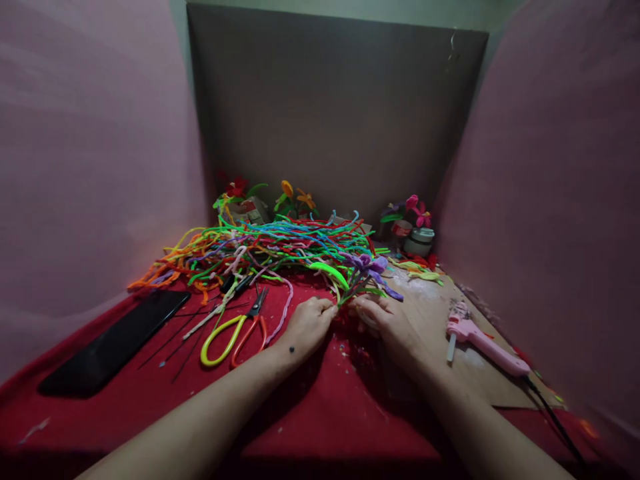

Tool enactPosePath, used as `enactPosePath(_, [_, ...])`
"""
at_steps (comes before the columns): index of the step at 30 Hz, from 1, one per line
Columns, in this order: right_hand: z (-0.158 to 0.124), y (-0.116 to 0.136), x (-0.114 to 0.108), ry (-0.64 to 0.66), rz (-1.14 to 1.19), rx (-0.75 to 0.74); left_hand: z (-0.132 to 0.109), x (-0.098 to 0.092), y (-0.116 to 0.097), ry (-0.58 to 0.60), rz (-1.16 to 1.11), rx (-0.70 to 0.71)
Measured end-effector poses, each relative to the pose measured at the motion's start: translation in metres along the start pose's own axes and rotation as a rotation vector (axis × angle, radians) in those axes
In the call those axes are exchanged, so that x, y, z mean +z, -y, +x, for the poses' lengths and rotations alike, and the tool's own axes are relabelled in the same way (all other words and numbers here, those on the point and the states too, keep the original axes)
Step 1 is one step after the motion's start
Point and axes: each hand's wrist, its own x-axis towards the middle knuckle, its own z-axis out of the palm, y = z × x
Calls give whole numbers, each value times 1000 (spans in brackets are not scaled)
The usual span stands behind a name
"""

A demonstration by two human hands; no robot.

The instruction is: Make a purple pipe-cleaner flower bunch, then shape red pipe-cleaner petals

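Note:
A pipe-cleaner flower [369, 265] with purple petals and green leaves stands upright between my two hands, over the front of the pipe-cleaner pile. My left hand [313, 323] is closed, pinching the low end of its stem. Close beside the stem on the right, my right hand [387, 323] has its fingers curled together. Something pale shows at those fingers, too dim to name. Scissors [235, 337] with one yellow and one red-orange handle lie left of my left hand, blades pointing away.
A heap of coloured pipe cleaners [280, 243] spreads across the back. A black phone [117, 340] lies left, near thin dark wires [183, 347]. On cardboard [425, 313] at right rests a pink glue gun [483, 340] with its cord. Finished flowers [297, 197] and a jar [420, 241] stand behind.

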Motion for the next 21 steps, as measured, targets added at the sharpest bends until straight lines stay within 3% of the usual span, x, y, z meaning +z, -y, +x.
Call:
enactPosePath(7, [3,-10,-2,11,26,-42,-3,4,-2,1,98,-20])
enactPosePath(14, [-1,-4,-2,24,31,-44,-8,-1,-11,3,192,-48])
enactPosePath(17, [-1,-4,-2,28,37,-39,-17,-16,-12,-9,329,27])
enactPosePath(21, [-2,-6,-3,24,13,-23,-40,-57,0,-59,532,51])
